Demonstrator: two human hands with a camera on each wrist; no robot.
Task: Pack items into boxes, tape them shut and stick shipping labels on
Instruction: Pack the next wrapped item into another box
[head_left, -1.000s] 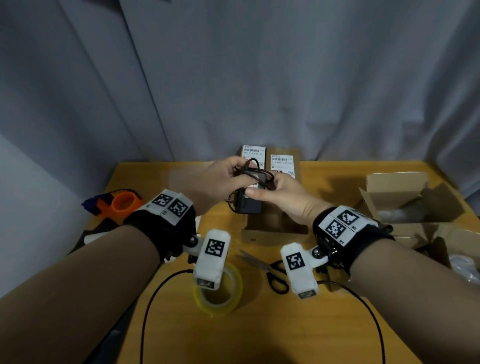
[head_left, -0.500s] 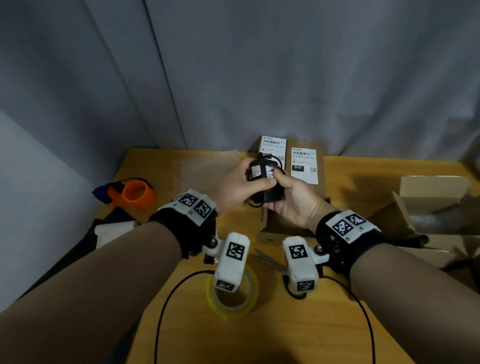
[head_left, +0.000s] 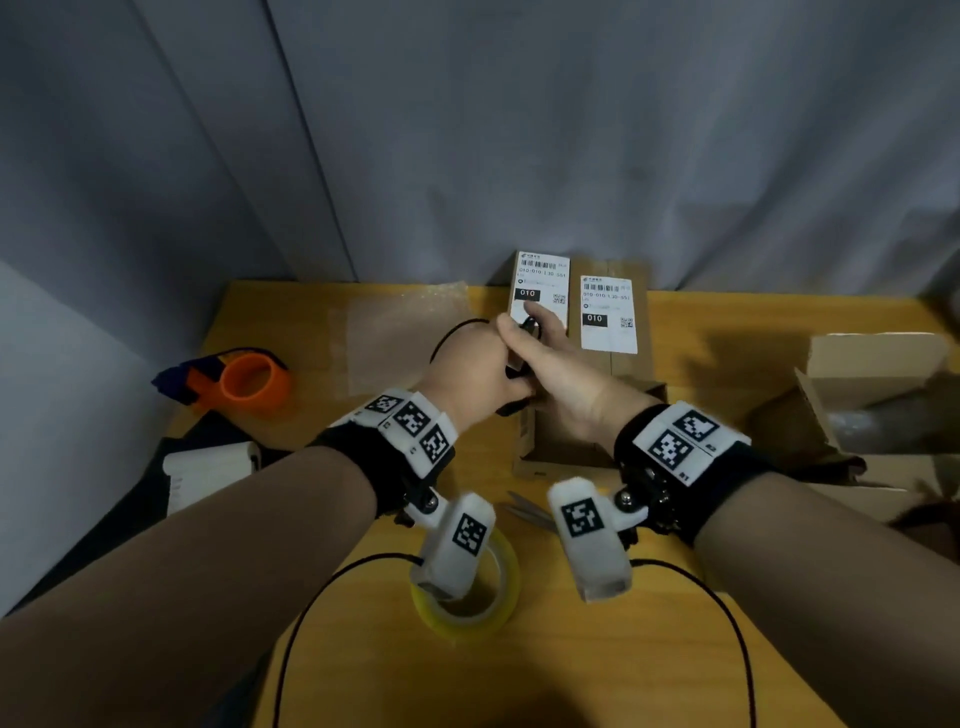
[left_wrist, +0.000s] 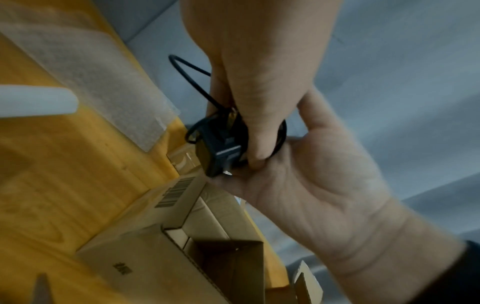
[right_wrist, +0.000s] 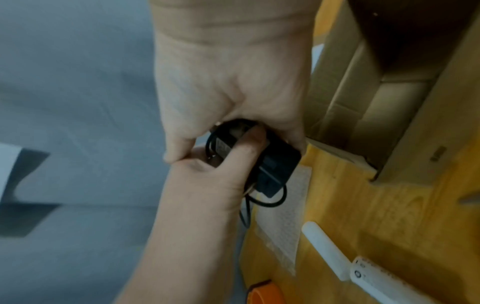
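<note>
Frame centre: left hand (head_left: 470, 371) and right hand (head_left: 558, 376) both curled around black charger (left_wrist: 217, 153) with coiled cable (left_wrist: 187, 78), above open box (left_wrist: 226, 265).

charger (left_wrist: 217, 153) perhaps, mostly hand-hidden

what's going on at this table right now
A person is packing parcels. Both hands, the left hand and right hand, grip a small black charger with its cable looped around it, held above an open cardboard box. Two boxes with shipping labels stand behind. A roll of clear tape and scissors lie nearer on the table.
</note>
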